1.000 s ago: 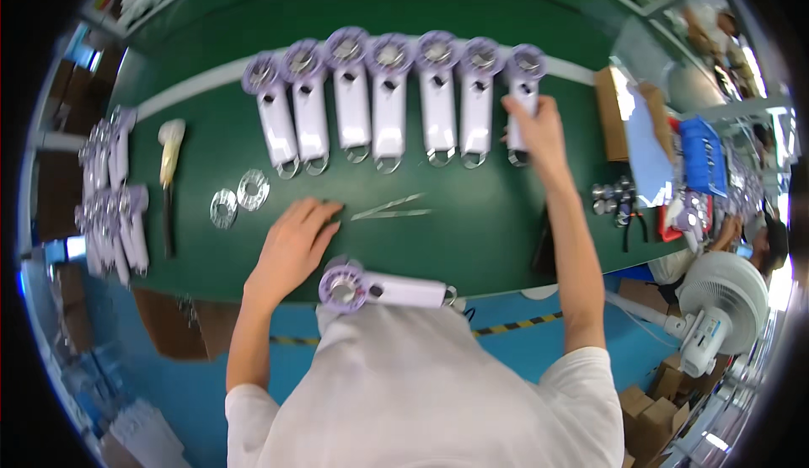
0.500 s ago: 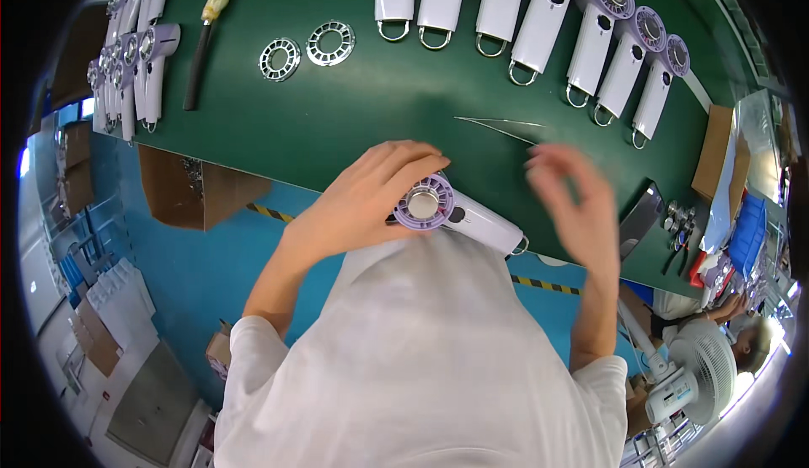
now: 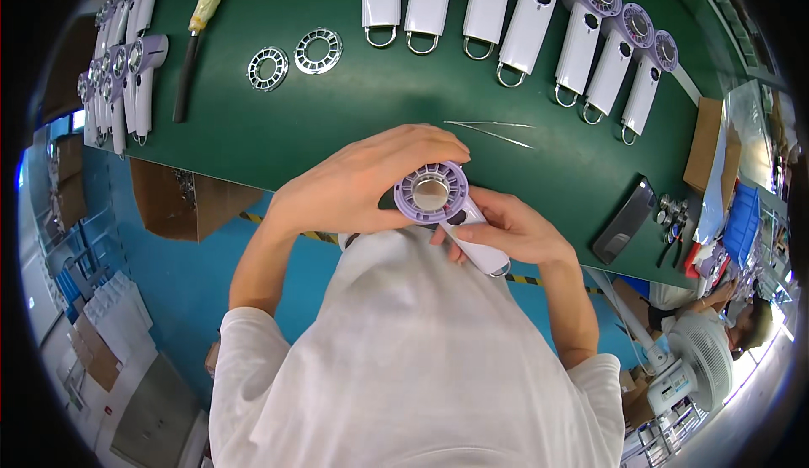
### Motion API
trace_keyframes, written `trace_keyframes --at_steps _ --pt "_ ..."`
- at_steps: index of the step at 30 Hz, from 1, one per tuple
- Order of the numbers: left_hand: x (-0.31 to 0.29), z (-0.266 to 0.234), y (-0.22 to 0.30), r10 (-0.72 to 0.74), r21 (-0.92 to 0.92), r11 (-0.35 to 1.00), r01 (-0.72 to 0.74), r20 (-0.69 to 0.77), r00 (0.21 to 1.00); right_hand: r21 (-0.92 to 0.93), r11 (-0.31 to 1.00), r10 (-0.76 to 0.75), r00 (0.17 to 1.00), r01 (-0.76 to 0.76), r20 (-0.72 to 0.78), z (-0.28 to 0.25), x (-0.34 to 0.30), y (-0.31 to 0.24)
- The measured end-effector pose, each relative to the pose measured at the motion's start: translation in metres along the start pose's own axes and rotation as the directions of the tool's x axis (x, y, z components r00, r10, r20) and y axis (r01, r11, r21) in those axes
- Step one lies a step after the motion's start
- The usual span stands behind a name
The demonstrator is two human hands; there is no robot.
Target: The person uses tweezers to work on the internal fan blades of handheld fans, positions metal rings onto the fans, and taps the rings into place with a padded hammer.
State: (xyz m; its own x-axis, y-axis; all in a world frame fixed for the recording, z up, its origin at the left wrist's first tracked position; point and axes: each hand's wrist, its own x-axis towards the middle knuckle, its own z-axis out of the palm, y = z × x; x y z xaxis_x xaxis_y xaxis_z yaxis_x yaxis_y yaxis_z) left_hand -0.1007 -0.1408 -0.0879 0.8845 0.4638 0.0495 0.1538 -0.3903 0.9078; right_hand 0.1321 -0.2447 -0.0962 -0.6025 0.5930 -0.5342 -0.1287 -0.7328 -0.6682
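Note:
Between both hands, close to my body at the table's near edge, is a white and purple handheld fan [image 3: 431, 192]. My left hand [image 3: 362, 177] curls round the fan's round purple head, thumb below and fingers above. My right hand [image 3: 516, 230] grips the white handle, which slants down to the right and ends in a metal loop. Beyond my hands a pair of tweezers [image 3: 489, 128] lies on the green table [image 3: 354, 106]. Two chrome ring grilles, one at the left [image 3: 267, 69] and another [image 3: 318, 51], lie flat farther off.
A row of similar fans [image 3: 581, 55] runs along the far right, with more fans [image 3: 126, 72] at the far left. A brush [image 3: 198, 34] lies beside those. To the right are a phone [image 3: 624, 220], pliers [image 3: 672, 245] and a cardboard box [image 3: 708, 148]; a person sits beyond.
My right hand has come down from over the table and taken hold of the fan's handle. The handle now points more steeply down. My left hand stays on the head.

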Motion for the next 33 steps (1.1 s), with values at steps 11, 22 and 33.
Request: trace_keyframes --at_steps 11,22,33 --pt "0.043 0.031 0.030 -0.368 -0.341 0.927 0.156 -0.745 0.556 -0.674 0.688 -0.644 0.652 0.267 -0.399 0.048 0.050 0.002" --pt "0.038 -0.005 -0.009 -0.572 -0.737 0.650 -0.186 -0.635 0.519 -0.958 0.097 -0.843 0.490 -0.272 -0.224 -0.013 0.020 -0.011" --pt "0.095 -0.051 0.005 -0.342 -0.932 -0.055 -0.358 -0.319 0.884 -0.838 0.533 -0.831 0.254 0.115 -0.494 -0.024 0.010 -0.013"
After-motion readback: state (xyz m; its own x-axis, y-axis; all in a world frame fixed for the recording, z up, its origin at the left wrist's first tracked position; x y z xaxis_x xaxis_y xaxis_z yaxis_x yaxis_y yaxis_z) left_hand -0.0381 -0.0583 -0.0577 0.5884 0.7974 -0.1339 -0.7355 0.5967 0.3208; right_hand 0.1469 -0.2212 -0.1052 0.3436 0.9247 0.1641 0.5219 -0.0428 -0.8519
